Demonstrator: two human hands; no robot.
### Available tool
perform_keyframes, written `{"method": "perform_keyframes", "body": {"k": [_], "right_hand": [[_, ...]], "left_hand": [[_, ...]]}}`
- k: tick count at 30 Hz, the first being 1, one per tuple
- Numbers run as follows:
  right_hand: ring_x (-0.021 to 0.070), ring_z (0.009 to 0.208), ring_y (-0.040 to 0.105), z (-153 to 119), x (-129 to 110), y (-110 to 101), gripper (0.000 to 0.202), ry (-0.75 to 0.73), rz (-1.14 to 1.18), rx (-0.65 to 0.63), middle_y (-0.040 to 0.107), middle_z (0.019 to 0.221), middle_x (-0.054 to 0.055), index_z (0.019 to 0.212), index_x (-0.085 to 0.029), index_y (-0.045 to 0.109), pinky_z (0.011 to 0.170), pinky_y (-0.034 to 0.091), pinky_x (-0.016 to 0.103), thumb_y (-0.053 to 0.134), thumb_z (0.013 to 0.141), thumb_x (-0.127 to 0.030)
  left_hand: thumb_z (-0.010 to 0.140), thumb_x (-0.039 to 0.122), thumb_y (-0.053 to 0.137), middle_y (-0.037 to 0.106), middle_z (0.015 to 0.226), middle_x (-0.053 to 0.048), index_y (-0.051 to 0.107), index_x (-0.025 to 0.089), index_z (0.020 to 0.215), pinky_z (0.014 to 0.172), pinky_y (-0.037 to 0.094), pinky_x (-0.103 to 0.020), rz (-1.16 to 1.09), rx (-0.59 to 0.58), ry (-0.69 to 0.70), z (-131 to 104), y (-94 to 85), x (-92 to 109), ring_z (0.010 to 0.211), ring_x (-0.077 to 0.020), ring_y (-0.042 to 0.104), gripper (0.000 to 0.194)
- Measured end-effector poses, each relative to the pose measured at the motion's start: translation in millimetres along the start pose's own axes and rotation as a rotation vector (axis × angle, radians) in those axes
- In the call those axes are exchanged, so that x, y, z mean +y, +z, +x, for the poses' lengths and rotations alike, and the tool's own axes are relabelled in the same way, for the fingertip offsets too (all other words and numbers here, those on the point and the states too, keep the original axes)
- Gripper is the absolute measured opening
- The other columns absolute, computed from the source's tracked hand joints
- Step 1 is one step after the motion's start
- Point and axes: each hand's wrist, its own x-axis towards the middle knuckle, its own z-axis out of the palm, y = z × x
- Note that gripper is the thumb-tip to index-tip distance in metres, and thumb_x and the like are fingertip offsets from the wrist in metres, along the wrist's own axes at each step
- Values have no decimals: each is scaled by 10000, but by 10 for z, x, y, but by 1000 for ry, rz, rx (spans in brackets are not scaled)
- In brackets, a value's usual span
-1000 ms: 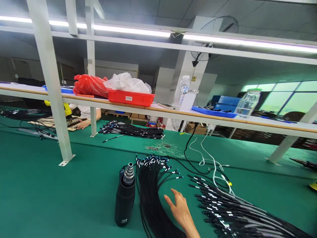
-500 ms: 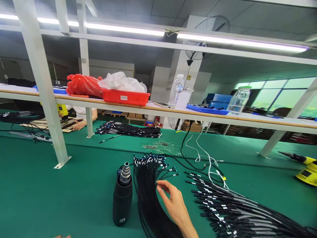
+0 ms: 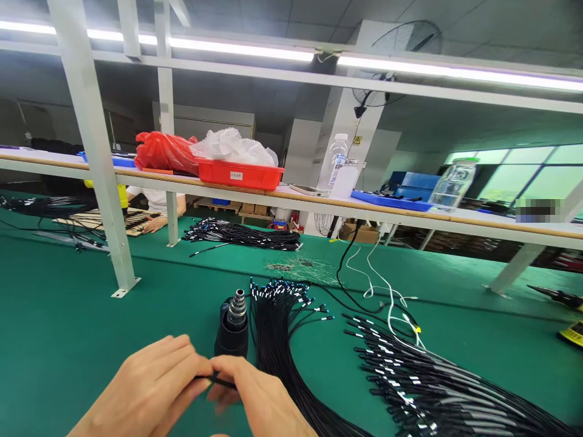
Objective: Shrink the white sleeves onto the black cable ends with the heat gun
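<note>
My left hand and my right hand meet in front of a black heat gun, which stands upright with its metal nozzle pointing up. Between them runs a short stretch of thin black cable. Both hands are closed on it in a pinch; its ends are hidden by the fingers. Just right of the heat gun lies a bundle of black cables with white labels and blue tips. Farther right, another bundle of black cables carries white labels and grey sleeves.
A shelf on white posts crosses above the green bench. More black cables lie at the back, near white cords. At far right is a yellow tool. Another person's hand rests at back left.
My right hand has moved left and down from the cable bundle to in front of the heat gun. My left hand has risen into view, and a black cable now shows between both hands.
</note>
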Motion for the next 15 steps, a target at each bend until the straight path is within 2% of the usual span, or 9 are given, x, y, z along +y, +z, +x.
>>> {"method": "perform_keyframes", "body": {"k": [2, 4, 7, 9, 12, 15], "right_hand": [[160, 688, 570, 44, -93, -37, 299, 51, 6, 84, 629, 859, 25, 1084, -190, 538, 618, 444, 247, 583, 880, -405], [123, 593, 475, 59, -162, -133, 148, 49, -21, 210, 550, 734, -11, 948, -199, 521, 529, 362, 223, 479, 940, -341], [109, 561, 382, 67, -221, -313, 193, 28, -66, 301, 464, 669, -38, 834, -208, 495, 500, 298, 226, 436, 974, -328], [110, 579, 379, 84, -237, -409, 208, 43, -76, 321, 473, 682, -38, 807, -208, 506, 511, 297, 228, 456, 971, -326], [113, 614, 404, 129, -233, -491, 223, 42, -86, 346, 504, 704, -33, 784, -206, 524, 548, 320, 228, 456, 968, -313], [114, 603, 387, 185, -194, -524, 233, 61, -104, 362, 493, 687, -38, 769, -205, 524, 538, 309, 230, 456, 962, -317]], "left_hand": [[995, 296, 383, 702, 781, 49, 636, 262, 890, 727, 536, -234, 27, 33, 18, 157, -36, 80, 705, -128, 666, 276], [984, 324, 419, 713, 840, 39, 635, 259, 941, 763, 544, -255, 50, 39, -36, 211, -52, 99, 817, -151, 682, 230], [974, 361, 443, 714, 1016, 37, 599, 280, 1101, 874, 530, -299, 110, 69, -110, 199, -56, 64, 1029, -186, 650, 217], [983, 343, 422, 695, 1092, 46, 561, 296, 1154, 949, 492, -327, 125, 73, -123, 199, -64, 34, 1097, -189, 616, 225], [997, 337, 370, 681, 1050, 36, 562, 291, 1083, 843, 499, -312, 35, 3, -179, 257, -88, 1, 1013, -182, 621, 215], [997, 400, 336, 640, 911, 26, 567, 270, 940, 708, 459, -296, -115, -110, -339, 346, -98, -39, 834, -168, 590, 271]]}}
